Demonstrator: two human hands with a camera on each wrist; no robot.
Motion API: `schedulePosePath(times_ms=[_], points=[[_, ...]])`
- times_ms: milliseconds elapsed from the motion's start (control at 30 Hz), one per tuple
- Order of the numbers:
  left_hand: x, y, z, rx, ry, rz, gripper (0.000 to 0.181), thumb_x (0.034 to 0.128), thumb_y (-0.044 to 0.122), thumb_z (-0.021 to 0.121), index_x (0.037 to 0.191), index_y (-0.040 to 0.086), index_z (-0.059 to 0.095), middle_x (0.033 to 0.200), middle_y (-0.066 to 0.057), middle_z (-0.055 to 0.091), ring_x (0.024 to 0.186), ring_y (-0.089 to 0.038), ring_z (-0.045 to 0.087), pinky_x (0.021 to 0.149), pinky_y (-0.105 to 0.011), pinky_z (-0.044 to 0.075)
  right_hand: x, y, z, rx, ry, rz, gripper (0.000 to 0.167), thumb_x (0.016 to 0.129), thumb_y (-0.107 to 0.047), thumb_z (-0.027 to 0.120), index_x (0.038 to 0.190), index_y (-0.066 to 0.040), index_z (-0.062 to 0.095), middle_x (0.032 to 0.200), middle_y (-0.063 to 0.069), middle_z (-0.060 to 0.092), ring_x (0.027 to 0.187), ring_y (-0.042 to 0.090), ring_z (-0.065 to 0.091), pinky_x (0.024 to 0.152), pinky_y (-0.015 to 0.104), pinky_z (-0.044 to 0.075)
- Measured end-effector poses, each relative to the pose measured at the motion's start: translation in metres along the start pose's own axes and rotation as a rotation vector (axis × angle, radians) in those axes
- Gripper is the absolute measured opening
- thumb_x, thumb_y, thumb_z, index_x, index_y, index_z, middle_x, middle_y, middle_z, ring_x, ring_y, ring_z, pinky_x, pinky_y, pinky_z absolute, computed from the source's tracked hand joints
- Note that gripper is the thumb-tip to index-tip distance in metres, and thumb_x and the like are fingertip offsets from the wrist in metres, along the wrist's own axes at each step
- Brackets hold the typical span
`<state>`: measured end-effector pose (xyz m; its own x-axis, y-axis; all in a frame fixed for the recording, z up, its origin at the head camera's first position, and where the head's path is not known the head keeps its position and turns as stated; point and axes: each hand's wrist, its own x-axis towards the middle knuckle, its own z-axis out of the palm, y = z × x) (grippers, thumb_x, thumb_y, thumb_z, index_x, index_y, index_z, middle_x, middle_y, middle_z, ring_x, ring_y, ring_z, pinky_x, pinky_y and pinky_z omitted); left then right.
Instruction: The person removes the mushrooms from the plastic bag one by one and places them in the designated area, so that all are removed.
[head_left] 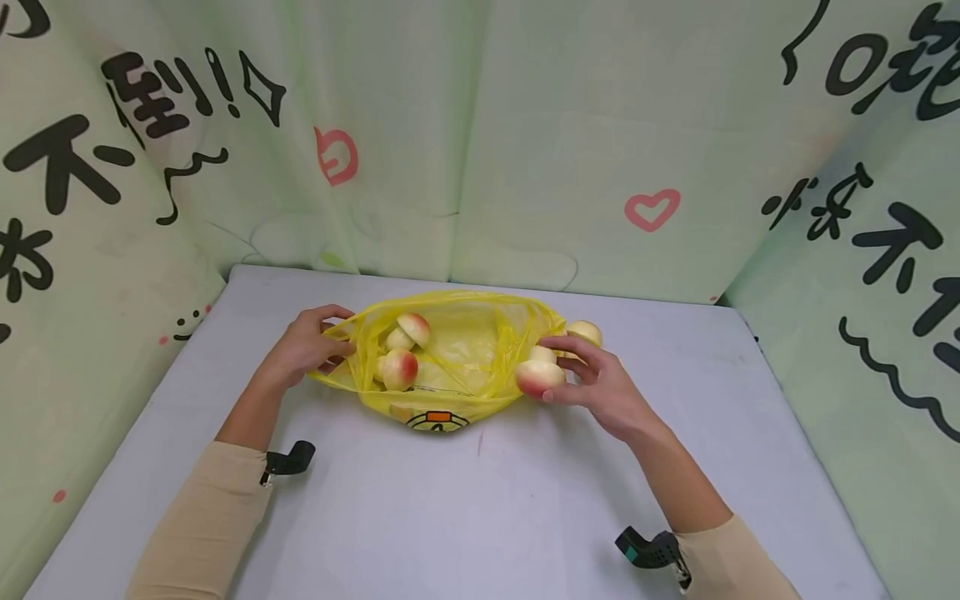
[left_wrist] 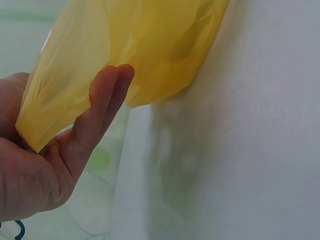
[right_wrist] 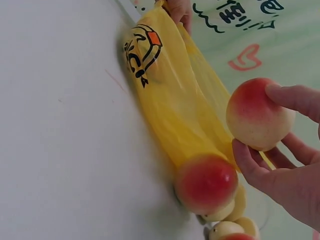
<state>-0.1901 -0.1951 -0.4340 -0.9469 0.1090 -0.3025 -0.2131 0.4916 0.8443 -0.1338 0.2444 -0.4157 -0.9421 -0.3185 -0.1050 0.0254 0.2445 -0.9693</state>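
Observation:
A yellow plastic bag (head_left: 465, 408) lies on the table with its mouth spread, two red-and-cream toy mushrooms (head_left: 400, 369) inside at its left. The left hand (head_left: 306, 346) holds the bag's left rim; in the left wrist view, the yellow film (left_wrist: 65, 85) passes between thumb and fingers. At the bag's right edge, the right hand (head_left: 603, 383) grips another toy mushroom (head_left: 540, 379) by its cap, thumb on the red patch in the right wrist view. Just behind that hand sits a further mushroom (head_left: 585, 333), partly hidden. Red-capped mushrooms (right_wrist: 207, 182) rest outside the bag below the right hand.
The white table (head_left: 450, 517) extends in front of the bag. Pale green curtains (head_left: 525, 150) with black characters and pink hearts surround its back and sides. Black camera mounts (head_left: 288, 460) sit at both wrists over beige sleeves (head_left: 202, 525).

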Motion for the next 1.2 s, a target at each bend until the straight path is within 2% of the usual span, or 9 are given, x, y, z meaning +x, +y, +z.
schedulePosePath(times_ms=[167, 367, 533, 833, 1033, 1200], points=[[0.000, -0.001, 0.000, 0.007, 0.005, -0.002, 0.057, 0.0956, 0.007, 0.071, 0.148, 0.006, 0.049, 0.120, -0.026, 0.061, 0.075, -0.023, 0.068, 0.066, -0.029, 0.059, -0.010, 0.005, -0.010, -0.008, 0.009, 0.017, 0.066, 0.086, -0.006, 0.083, 0.146, -0.008, 0.055, 0.154, 0.010, 0.049, 0.141, 0.032, 0.047, 0.098, 0.019, 0.053], [0.000, -0.003, -0.001, 0.005, 0.002, 0.000, 0.057, 0.0956, 0.007, 0.071, 0.148, 0.006, 0.049, 0.122, -0.026, 0.061, 0.074, -0.022, 0.068, 0.066, -0.029, 0.059, -0.019, 0.006, -0.017, -0.029, 0.028, 0.029, 0.065, 0.087, -0.008, 0.083, 0.147, -0.009, 0.056, 0.152, 0.010, 0.052, 0.133, 0.022, 0.054, 0.098, 0.019, 0.054], [-0.001, -0.001, 0.000, 0.007, 0.000, -0.004, 0.057, 0.0957, 0.007, 0.071, 0.148, 0.006, 0.049, 0.123, -0.026, 0.061, 0.075, -0.022, 0.069, 0.066, -0.029, 0.059, -0.025, 0.008, -0.022, -0.096, 0.043, 0.051, 0.065, 0.088, -0.012, 0.082, 0.147, -0.010, 0.056, 0.154, 0.011, 0.050, 0.135, 0.030, 0.052, 0.097, 0.018, 0.053], [-0.003, 0.002, -0.001, 0.013, 0.001, -0.005, 0.057, 0.0955, 0.007, 0.071, 0.148, 0.005, 0.049, 0.122, -0.027, 0.060, 0.076, -0.023, 0.069, 0.066, -0.030, 0.059, -0.033, 0.015, -0.029, -0.199, 0.044, 0.060, 0.067, 0.086, -0.018, 0.086, 0.147, -0.014, 0.059, 0.148, 0.009, 0.056, 0.130, 0.023, 0.055, 0.094, 0.020, 0.052], [-0.004, 0.003, 0.000, 0.010, -0.003, -0.004, 0.057, 0.0954, 0.007, 0.071, 0.148, 0.004, 0.049, 0.122, -0.027, 0.061, 0.076, -0.022, 0.069, 0.066, -0.029, 0.059, -0.036, 0.018, -0.033, -0.261, 0.044, 0.082, 0.070, 0.085, -0.022, 0.087, 0.148, -0.014, 0.058, 0.148, 0.009, 0.058, 0.138, 0.030, 0.051, 0.095, 0.018, 0.050], [-0.004, 0.002, 0.000, 0.006, -0.003, 0.002, 0.057, 0.0953, 0.007, 0.072, 0.148, 0.004, 0.050, 0.122, -0.027, 0.060, 0.076, -0.022, 0.069, 0.066, -0.029, 0.059, -0.037, 0.022, -0.034, -0.304, 0.025, 0.082, 0.071, 0.085, -0.023, 0.088, 0.148, -0.010, 0.057, 0.144, 0.010, 0.061, 0.134, 0.032, 0.055, 0.096, 0.025, 0.051]])
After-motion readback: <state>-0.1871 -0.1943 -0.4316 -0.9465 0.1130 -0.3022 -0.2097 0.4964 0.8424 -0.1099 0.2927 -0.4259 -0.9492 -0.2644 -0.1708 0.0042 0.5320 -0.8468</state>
